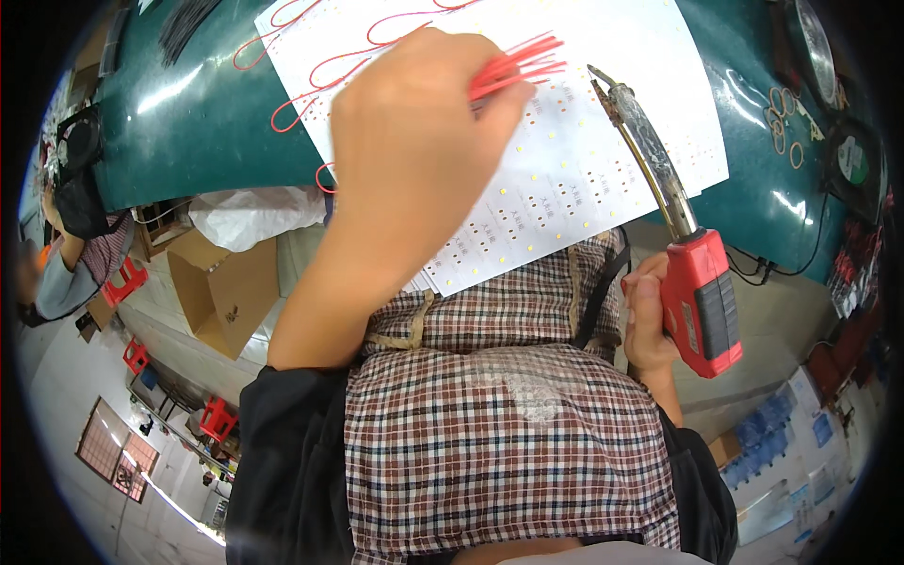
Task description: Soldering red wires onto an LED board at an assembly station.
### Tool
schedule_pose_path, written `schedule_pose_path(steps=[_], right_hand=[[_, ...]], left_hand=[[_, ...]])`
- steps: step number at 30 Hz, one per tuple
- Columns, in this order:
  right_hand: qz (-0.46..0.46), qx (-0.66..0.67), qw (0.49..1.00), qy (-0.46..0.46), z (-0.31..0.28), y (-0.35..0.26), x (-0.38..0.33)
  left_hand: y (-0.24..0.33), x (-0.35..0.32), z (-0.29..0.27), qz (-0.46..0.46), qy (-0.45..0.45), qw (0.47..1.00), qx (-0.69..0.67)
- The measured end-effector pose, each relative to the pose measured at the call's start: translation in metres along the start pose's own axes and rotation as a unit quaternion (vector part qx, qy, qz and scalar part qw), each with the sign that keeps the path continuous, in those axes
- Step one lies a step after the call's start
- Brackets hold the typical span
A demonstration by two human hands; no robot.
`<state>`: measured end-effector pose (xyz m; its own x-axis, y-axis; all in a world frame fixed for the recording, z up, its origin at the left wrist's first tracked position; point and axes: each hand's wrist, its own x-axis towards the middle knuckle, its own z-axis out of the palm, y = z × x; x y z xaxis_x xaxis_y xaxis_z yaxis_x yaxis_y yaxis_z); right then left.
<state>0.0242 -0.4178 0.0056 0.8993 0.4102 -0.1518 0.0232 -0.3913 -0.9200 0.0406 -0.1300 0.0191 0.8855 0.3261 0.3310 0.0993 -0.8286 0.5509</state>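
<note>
A bundle of short red wires (pixel 523 68) is pinched in my left hand (pixel 410 127), which is slightly blurred and hovers over a white sheet of circuit boards (pixel 556 202). Small yellow squares and copper-coloured pads dot that sheet in rows. Along its left and upper edges, several red wire loops (pixel 290 111) stick out. My right hand (pixel 650 325) grips a red and black soldering gun (pixel 704 306) off the sheet's near right side. The gun's metal barrel points up and away, its dark tip above the sheet's right part. My left hand hides some of the sheet.
Beneath the sheet lies a green tabletop (pixel 217 122). Dark thin wires (pixel 184 30) lie at its far left; tan rings (pixel 780 118) and a black fan (pixel 852 162) are at right. Left of me are a white plastic bag (pixel 254 218), an open cardboard box (pixel 226 292) and another person (pixel 71 259).
</note>
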Motion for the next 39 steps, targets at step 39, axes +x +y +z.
schedule_pose_path(steps=[39], right_hand=[[-0.035, -0.074, 0.997, 0.009, -0.002, 0.006, 0.011]], left_hand=[[0.011, 0.018, 0.017, -0.094, -0.082, 0.987, -0.106]])
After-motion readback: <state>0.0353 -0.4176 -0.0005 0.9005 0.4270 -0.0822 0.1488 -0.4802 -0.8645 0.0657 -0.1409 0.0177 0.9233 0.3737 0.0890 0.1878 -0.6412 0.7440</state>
